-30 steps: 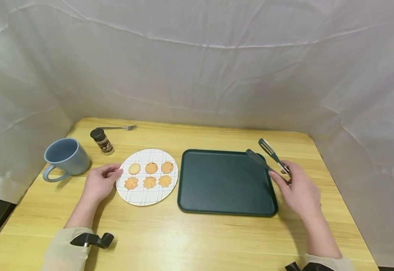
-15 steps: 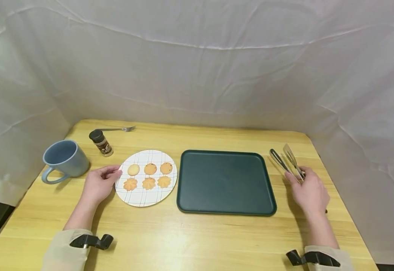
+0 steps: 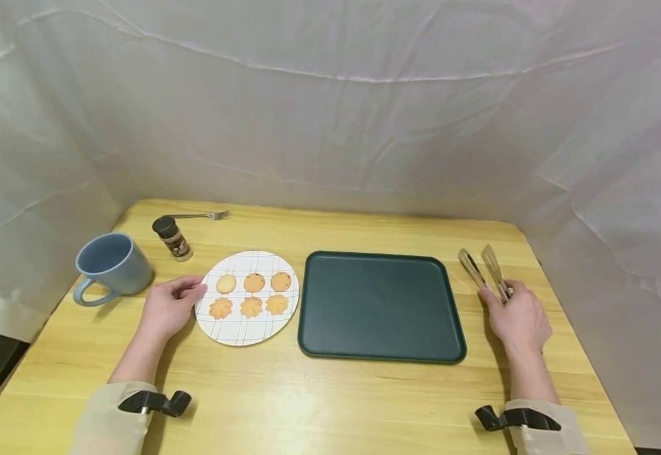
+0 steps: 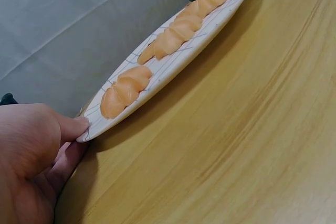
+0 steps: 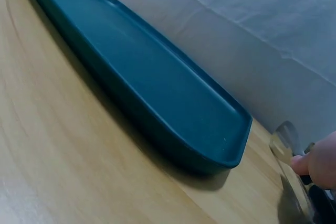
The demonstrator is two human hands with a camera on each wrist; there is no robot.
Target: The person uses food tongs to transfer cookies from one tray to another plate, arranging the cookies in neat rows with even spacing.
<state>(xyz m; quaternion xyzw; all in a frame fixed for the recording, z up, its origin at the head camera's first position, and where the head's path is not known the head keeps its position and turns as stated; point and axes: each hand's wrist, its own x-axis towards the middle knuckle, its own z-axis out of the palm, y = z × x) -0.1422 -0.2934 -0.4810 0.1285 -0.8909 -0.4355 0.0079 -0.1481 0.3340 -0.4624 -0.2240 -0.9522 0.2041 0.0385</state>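
Observation:
At the left of the head view, my left hand point(image 3: 169, 308) pinches the near-left rim of a round white plate point(image 3: 243, 333) with a grid pattern, thumb on top. Two rows of cookies point(image 3: 251, 307) lie on it, plain or speckled rounds behind and flower shapes in front. In the left wrist view the thumb point(image 4: 73, 127) presses the edge of the plate point(image 4: 157, 88). On the right, my right hand point(image 3: 519, 321) holds metal tongs point(image 3: 493, 266) low by the table, their two slotted arms spread and pointing away. The palm hides their rear end.
A dark green rectangular tray point(image 3: 382, 306) lies between plate and tongs. Left of the plate stand a blue mug point(image 3: 113, 264) and a black-capped spice jar point(image 3: 174, 239). A fork point(image 3: 196, 215) lies at the back, before the grey cloth wall point(image 3: 330, 133).
My right hand has carried the tongs rightward and down from over the tray's right edge to the table beside it. My left hand and the plate have stayed put.

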